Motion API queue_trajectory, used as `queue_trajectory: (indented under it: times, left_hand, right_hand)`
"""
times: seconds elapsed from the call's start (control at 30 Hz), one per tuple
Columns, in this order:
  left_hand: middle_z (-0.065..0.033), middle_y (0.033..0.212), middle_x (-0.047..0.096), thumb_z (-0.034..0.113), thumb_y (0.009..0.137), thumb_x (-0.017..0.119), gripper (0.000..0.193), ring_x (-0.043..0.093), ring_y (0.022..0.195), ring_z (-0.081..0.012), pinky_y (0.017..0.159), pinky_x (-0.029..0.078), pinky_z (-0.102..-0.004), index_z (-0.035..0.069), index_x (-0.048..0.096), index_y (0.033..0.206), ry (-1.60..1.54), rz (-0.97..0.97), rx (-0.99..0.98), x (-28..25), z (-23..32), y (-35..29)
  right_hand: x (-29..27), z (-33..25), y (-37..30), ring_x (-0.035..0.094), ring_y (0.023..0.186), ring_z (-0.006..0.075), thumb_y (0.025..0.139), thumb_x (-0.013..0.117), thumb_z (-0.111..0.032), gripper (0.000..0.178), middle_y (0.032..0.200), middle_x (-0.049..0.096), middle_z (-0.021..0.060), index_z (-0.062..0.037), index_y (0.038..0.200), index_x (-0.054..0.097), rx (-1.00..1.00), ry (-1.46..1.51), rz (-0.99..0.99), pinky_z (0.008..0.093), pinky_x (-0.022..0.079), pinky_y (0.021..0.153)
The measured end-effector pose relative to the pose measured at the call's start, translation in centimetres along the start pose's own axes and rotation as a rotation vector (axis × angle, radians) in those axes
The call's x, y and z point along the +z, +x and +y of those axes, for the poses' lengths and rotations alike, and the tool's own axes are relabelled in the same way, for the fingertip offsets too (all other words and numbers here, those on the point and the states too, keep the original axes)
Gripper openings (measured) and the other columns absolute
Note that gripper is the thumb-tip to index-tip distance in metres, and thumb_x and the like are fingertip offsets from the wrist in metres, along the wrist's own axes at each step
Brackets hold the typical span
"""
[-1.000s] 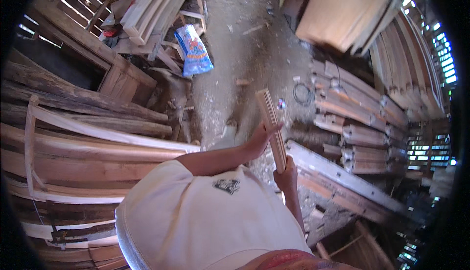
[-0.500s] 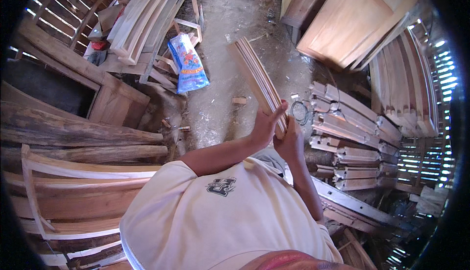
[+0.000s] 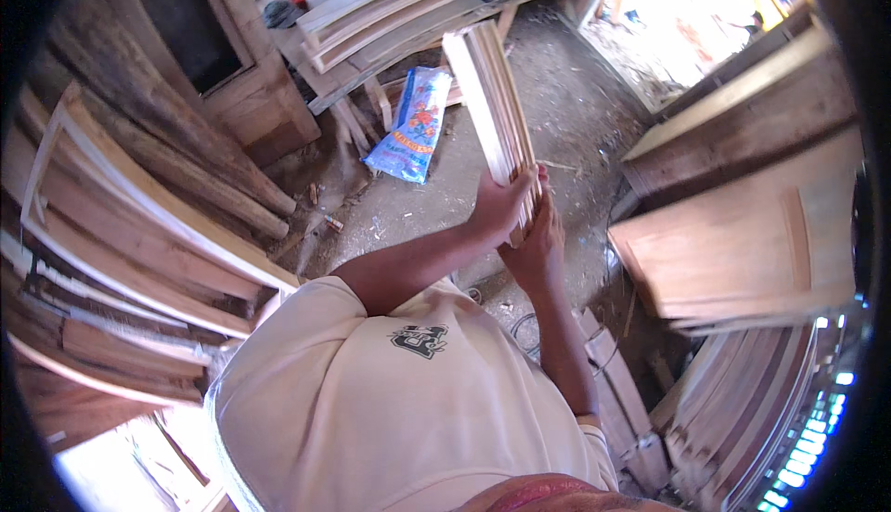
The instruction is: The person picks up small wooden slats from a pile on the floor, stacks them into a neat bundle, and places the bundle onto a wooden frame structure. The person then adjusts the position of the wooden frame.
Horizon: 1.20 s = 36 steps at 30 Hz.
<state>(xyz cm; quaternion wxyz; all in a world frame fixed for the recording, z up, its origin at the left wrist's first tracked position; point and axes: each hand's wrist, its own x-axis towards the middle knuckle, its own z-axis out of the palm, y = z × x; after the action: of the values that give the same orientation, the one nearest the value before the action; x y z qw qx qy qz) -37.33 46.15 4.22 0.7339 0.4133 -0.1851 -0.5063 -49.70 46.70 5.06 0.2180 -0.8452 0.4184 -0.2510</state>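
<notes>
Both hands clasp a bundle of long pale wooden slats (image 3: 497, 103) raised above the dirt floor (image 3: 566, 122): left hand (image 3: 501, 204) wraps its side, right hand (image 3: 536, 250) grips its lower end.

Single head view, fisheye, looking steeply down over own shirt (image 3: 408, 401) toward dirt floor (image 3: 557, 122). Hands close, mid-frame. Workshop edges bend at rim. No second view, so nothing shared.

Blue printed sack (image 3: 409, 128), wooden door panel (image 3: 742, 252)
</notes>
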Motion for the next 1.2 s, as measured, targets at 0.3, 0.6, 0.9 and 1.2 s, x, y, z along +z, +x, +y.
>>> queue_trajectory:
  times: [0.3,0.6,0.9,1.2]
  left_hand:
    - [-0.0137,0.106,0.073,0.016,0.092,0.072,0.037,0.069,0.094,-0.0212,0.088,0.055,-0.0386,0.000,0.063,0.124,0.716,0.192,0.495,-11.2,5.1,18.6]
    - [-0.0286,0.103,0.073,0.030,0.078,0.077,0.048,0.070,0.101,-0.0482,0.089,0.056,-0.0520,0.004,0.065,0.117,1.239,0.021,-0.005,-23.7,-0.2,35.1]
    - [-0.0309,0.109,0.073,0.038,0.077,0.074,0.058,0.073,0.102,-0.0445,0.089,0.059,-0.0473,-0.009,0.073,0.111,1.563,0.078,-0.719,-37.7,-15.5,31.6]
    - [-0.0147,0.075,0.070,0.032,0.080,0.081,0.042,0.068,0.061,-0.0223,0.054,0.053,-0.0407,-0.006,0.074,0.096,0.851,0.689,-0.707,-35.7,-15.4,26.8]
  right_hand:
    - [5.1,25.2,7.3,0.057,0.126,0.0449,0.081,0.085,-0.024,0.068,0.135,0.061,0.0253,-0.0040,0.139,0.056,0.081,-0.132,-0.388,0.0505,0.047,0.106]
    - [6.8,53.1,-4.3,0.066,0.118,0.0345,0.096,0.069,-0.034,0.052,0.125,0.068,0.0239,-0.0057,0.139,0.060,1.390,0.137,-0.651,0.0481,0.051,0.098]
    - [8.4,56.0,12.3,0.068,0.111,0.0303,0.097,0.066,-0.035,0.044,0.116,0.071,0.0174,-0.0105,0.133,0.064,1.405,0.386,-0.589,0.0463,0.053,0.089]
    - [11.1,68.3,38.4,0.071,0.098,0.0267,0.098,0.064,-0.036,0.037,0.107,0.073,0.0117,-0.0126,0.127,0.066,1.258,0.295,-0.835,0.0437,0.056,0.079]
